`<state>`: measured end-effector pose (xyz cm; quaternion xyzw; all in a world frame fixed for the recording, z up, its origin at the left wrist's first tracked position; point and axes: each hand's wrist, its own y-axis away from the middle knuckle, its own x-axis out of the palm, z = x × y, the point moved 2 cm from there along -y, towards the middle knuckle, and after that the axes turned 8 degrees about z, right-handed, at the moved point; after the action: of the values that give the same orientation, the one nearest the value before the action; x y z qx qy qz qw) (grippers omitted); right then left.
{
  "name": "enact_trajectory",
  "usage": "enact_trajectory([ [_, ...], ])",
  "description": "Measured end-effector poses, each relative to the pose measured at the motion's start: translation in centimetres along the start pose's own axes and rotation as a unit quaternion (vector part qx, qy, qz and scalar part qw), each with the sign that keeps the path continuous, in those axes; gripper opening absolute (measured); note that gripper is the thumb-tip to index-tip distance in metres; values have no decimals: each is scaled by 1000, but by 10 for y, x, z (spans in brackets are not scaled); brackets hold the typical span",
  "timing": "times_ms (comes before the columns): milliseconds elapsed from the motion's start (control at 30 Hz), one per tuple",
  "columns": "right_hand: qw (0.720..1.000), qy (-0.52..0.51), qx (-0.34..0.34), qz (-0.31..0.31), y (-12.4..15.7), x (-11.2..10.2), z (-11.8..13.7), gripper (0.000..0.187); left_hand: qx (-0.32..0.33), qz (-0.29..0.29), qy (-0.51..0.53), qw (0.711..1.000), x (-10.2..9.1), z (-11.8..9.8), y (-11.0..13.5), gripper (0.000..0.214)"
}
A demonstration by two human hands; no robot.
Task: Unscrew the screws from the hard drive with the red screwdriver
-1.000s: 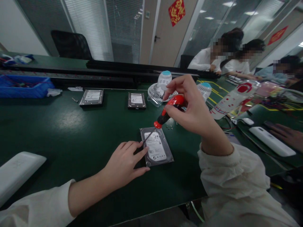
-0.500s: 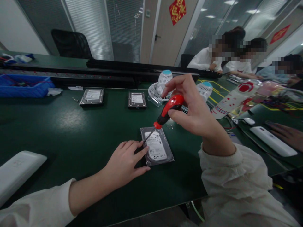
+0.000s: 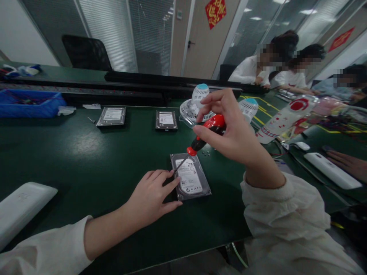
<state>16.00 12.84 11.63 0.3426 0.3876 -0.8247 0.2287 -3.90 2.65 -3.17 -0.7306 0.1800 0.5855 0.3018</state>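
On my feed, the hard drive (image 3: 190, 177) lies flat on the green table (image 3: 129, 152), label up, right in front of the person whose hands I'm watching. Here's the left hand (image 3: 151, 194): fingertips on the drive's left edge, thumb spread apart from them, its tip at the near edge. And the right hand (image 3: 233, 133) has the red-and-black screwdriver (image 3: 197, 143), fingers curled about the handle and thumb laid across it; how firm that grip is, I can't tell. The tool slants down leftward, shaft over the drive, its tip meeting the edge right by the left fingertips. Whether it sits in a screw is too small for me to make out.

Over to the containers! Far left, I've got a blue plastic bin (image 3: 37, 110), open at the top, with wires (image 3: 27, 101) tangled inside, some of them red. Off to the right leans a clear container with red print (image 3: 282, 118); bottle or bag, I can't say, and its contents are blurred.

Just beyond the drive, loose screws (image 3: 206, 154) dot the tabletop near the tool. Farther back, two more drives lie well apart: one to the left (image 3: 111, 115), one nearer the middle (image 3: 166, 120).
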Motion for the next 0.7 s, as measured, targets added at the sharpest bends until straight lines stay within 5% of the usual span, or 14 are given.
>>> enact_trajectory([
  [267,999,-7,-22,24,1,-2,-2,48,-5,12,4,1000,0,0,0,60],
  [700,999,4,-35,31,2,-3,2,42,-5,8,2,1000,0,0,1,60],
])
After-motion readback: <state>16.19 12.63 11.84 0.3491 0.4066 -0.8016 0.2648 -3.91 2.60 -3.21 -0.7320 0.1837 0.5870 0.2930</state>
